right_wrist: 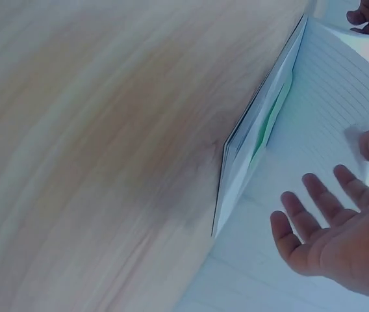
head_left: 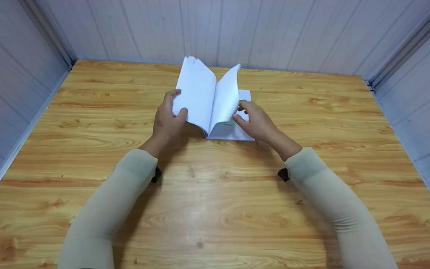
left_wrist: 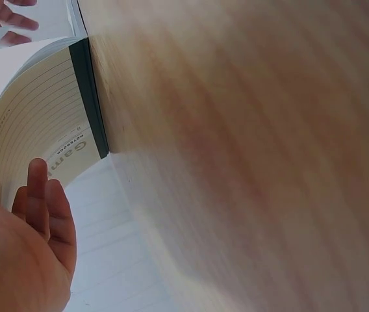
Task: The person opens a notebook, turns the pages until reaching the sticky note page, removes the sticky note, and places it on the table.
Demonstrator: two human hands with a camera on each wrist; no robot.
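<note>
An open notebook point(head_left: 195, 89) stands near the middle of the table, its left pages and cover raised. My left hand point(head_left: 168, 121) grips that left side by its outer edge, thumb over the pages and fingers behind. In the left wrist view the lined cover point(left_wrist: 35, 107) shows printed lettering and a dark green spine point(left_wrist: 90, 97). My right hand point(head_left: 256, 121) pinches the edge of a lifted, curving page point(head_left: 227, 95) between thumb and forefinger. Its other fingers are spread in the right wrist view. Between the lower pages a green piece point(right_wrist: 269, 123) peeks out.
A wood-grain table point(head_left: 215, 209) lies beneath the notebook. Pale panelled walls point(head_left: 237, 33) stand along its back and both sides. Dark bands point(head_left: 283, 174) show under both sleeve cuffs.
</note>
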